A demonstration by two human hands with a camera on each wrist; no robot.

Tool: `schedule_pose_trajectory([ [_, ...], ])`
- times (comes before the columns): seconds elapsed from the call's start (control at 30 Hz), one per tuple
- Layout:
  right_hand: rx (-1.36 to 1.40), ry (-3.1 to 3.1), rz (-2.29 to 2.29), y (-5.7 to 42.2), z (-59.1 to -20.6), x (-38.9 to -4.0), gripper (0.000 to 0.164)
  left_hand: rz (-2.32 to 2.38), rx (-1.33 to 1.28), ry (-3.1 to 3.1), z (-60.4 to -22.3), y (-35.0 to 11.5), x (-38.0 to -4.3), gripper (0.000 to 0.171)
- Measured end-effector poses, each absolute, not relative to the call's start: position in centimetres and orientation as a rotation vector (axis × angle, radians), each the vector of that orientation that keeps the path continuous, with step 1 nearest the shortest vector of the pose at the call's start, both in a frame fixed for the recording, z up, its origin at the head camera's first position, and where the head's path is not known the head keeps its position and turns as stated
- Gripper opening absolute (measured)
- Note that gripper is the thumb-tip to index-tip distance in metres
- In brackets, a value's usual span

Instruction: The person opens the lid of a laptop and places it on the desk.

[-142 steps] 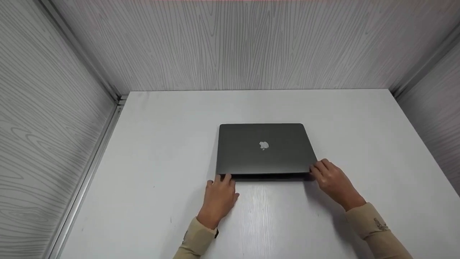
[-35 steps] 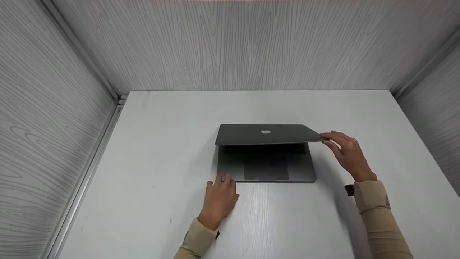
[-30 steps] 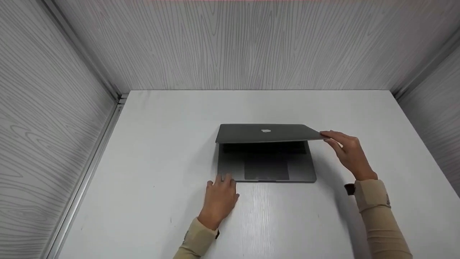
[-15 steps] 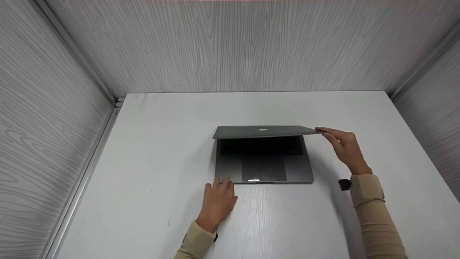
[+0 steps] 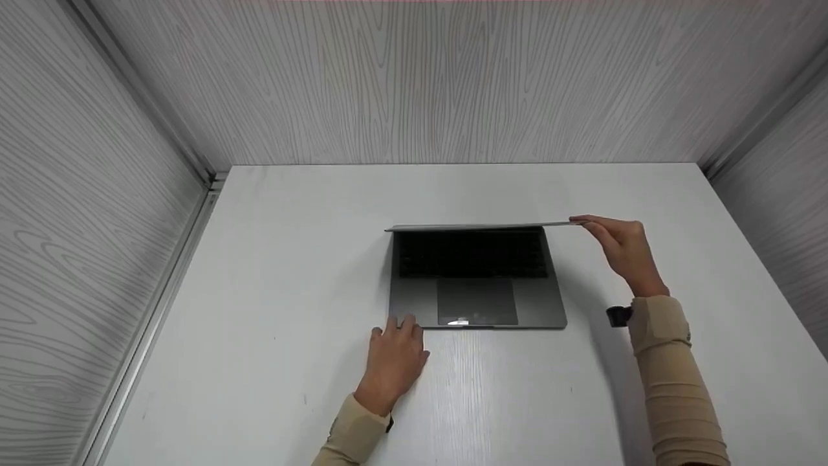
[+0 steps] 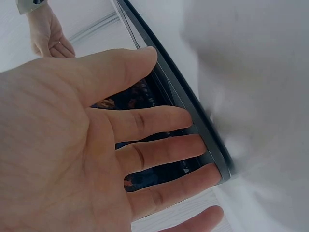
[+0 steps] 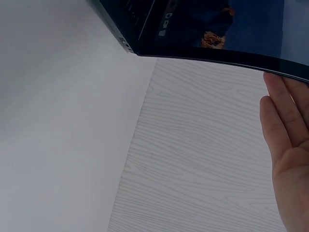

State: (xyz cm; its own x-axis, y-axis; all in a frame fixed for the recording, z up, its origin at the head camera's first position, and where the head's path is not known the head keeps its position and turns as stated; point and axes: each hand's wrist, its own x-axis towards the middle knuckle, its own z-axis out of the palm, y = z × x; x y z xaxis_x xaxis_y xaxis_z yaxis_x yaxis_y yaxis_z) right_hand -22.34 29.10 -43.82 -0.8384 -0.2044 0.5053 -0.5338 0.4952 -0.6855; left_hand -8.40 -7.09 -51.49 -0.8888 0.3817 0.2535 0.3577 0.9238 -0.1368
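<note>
A dark grey laptop (image 5: 541, 304) lies on the white table, its lid (image 5: 466, 227) raised to about upright, seen nearly edge-on from the head. Keyboard (image 5: 472, 254) and trackpad (image 5: 477, 301) show. At the lid's upper right corner, my right hand (image 5: 624, 252) pinches the edge between thumb and fingers. The right wrist view shows the lit screen (image 7: 256, 29) above those fingers. My left hand (image 5: 393, 362) lies at the base's front left corner, fingertips on its edge; in the left wrist view its fingers (image 6: 164, 145) are extended and spread.
The white tabletop (image 5: 291, 272) surrounds the laptop. A wood-grained back panel (image 5: 414, 84) rises behind the table, with side panels at left (image 5: 77, 246) and right (image 5: 776, 168). A dark strap piece (image 5: 619, 316) juts from the right sleeve cuff.
My right hand has swung the laptop lid up and back from almost closed to about upright, uncovering the keyboard. My left hand has stayed at the front left corner.
</note>
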Motion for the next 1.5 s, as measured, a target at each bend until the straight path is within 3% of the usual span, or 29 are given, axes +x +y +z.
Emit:
schedule_pose_trajectory([
  [0.57,0.529,-2.342,1.370,29.4,-44.4,-25.3,0.020,0.104,-0.559,-2.751,-52.0,-7.3,-8.3,0.040],
  [1.17,0.476,-2.336,1.481,29.0,-44.2,-26.5,0.025,0.087,-0.547,-2.745,-52.0,-7.5,-8.3,0.037],
  [1.5,0.454,-2.300,1.560,27.2,-42.3,-25.7,0.025,0.097,-0.531,-2.805,-51.9,-7.6,-8.3,0.034],
])
